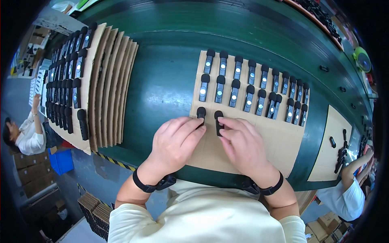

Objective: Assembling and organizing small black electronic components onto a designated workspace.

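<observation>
Side by side over a brown cardboard sheet (259, 141), both my hands are pinching small black microphones with foam caps. My left hand (175, 139) grips one microphone (201, 112) by its lower body, which the fingers partly cover. In my right hand (242, 141), thumb and fingers close on the side of a second microphone (219, 121). Beyond them, two rows of similar microphones (234, 93) lie on the sheet, caps pointing away from me, most with a lit round spot. Toward the right of the nearer row, two of them sit close together.
At left, a stack of cardboard sheets (111, 89) bears more microphones (76, 93). The green work surface (156, 81) runs beneath everything. Another cardboard sheet (330, 150) with a few black pieces lies at right, beside a co-worker's arm (356, 166). Another person (30, 131) is at far left.
</observation>
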### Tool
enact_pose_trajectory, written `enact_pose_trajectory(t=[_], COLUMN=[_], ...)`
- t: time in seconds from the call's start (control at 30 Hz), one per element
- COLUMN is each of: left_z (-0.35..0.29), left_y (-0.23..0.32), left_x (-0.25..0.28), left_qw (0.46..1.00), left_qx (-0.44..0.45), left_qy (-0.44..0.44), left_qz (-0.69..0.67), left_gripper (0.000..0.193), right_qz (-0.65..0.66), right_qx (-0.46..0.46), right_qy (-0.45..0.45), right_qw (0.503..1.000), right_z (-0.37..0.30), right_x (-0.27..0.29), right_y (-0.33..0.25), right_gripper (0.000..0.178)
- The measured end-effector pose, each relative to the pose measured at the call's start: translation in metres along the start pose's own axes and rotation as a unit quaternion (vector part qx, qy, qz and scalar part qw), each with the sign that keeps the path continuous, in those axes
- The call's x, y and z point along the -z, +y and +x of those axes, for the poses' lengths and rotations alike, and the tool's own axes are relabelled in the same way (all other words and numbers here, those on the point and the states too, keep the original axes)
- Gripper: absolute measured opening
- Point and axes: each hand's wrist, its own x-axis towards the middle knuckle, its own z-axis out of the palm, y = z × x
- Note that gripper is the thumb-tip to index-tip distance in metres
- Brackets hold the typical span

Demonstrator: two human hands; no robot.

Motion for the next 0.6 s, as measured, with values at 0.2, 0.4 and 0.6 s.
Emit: enact_pose_trajectory(t=[0.2, 0.4, 0.6], left_z=[-0.012, -0.004, -0.004], left_y=[-0.002, -0.006, -0.006], left_x=[-0.001, -0.013, -0.011], left_qw=[0.995, 0.997, 0.996], left_qx=[-0.014, 0.020, 0.067], left_qy=[-0.102, -0.070, -0.050], left_qz=[-0.013, -0.024, -0.039], left_gripper=[0.027, 0.020, 0.018], right_qz=[-0.042, -0.039, -0.014], right_qx=[0.014, 0.010, 0.005], right_qy=[-0.110, -0.087, -0.072], right_qw=[0.993, 0.995, 0.997], right_z=[-0.003, -0.006, -0.003], right_x=[-0.005, -0.016, -0.021], right_y=[0.001, 0.013, 0.013], right_gripper=[0.028, 0.033, 0.035])
